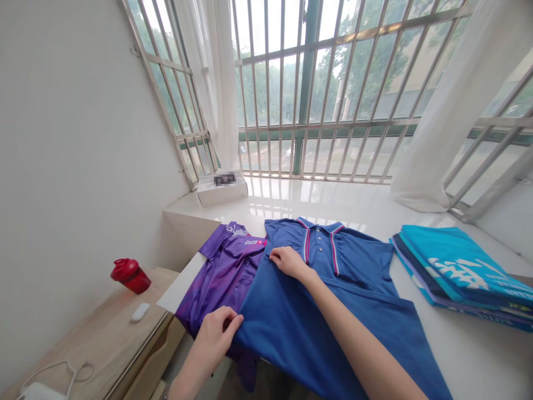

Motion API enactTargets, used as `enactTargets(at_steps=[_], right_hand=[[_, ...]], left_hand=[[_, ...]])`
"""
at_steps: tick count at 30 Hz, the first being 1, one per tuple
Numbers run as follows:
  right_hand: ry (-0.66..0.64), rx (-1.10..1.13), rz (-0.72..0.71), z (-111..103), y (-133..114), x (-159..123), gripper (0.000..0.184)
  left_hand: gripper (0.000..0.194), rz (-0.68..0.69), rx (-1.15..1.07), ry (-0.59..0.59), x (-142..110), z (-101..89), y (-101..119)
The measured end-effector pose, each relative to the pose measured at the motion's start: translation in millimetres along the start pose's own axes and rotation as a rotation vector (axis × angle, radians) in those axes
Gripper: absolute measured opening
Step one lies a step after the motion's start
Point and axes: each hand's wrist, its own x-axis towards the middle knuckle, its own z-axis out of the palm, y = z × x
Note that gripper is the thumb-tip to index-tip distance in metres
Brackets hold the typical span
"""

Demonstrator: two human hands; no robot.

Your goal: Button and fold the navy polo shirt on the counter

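Blue polo shirt (283, 333) lies across the white surface (316, 200), overlapping a purple shirt (227, 261). Left hand (214, 336) has fingers curled on its edge; right hand (289, 263) has fingers narrow near the placket (320, 253), grip unclear. Even tension keeps cloth flat. Two loose shirts, one folded stack (458, 272) right of polo, one red bottle (130, 276) left.

Our left hand (219, 338) held the edge of a blue polo shirt (287, 328), our right hand (290, 263) lay near its placket, beside a purple jersey (227, 266).
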Motion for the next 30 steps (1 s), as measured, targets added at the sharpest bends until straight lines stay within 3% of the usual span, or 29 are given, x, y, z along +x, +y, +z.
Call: enactTargets(at_steps=[10,13,16,19,22,26,30], right_hand=[[0.040,-0.087,0.027,0.5,-15.1,-4.5,0.016],[0.078,-0.109,0.036,-17.0,-24.5,-12.3,0.022],[0.160,-0.100,0.031,-51.7,-20.8,-36.6,0.028],[0.298,-0.028,0.023,-90.9,9.9,-85.3,0.024],[0.407,0.012,0.162,-113.5,63.0,-149.6,0.027],[0.420,-0.050,0.417,-107.5,125.2,-219.1,0.031],[0.300,-0.107,0.472,-89.7,146.3,-244.1,0.035]], left_hand=[[0.020,0.031,0.243,-0.011,-0.4,1.5,6.3],[0.030,0.143,0.377,0.044,3.7,1.3,20.9],[0.030,0.310,0.430,0.047,19.9,-2.3,42.4],[0.026,0.477,0.418,-0.002,53.3,-6.0,61.9],[0.026,0.588,0.445,-0.094,100.5,-3.8,70.9],[0.029,0.664,0.487,-0.260,160.2,8.5,65.2],[0.026,0.669,0.423,-0.355,190.3,20.2,48.1]])
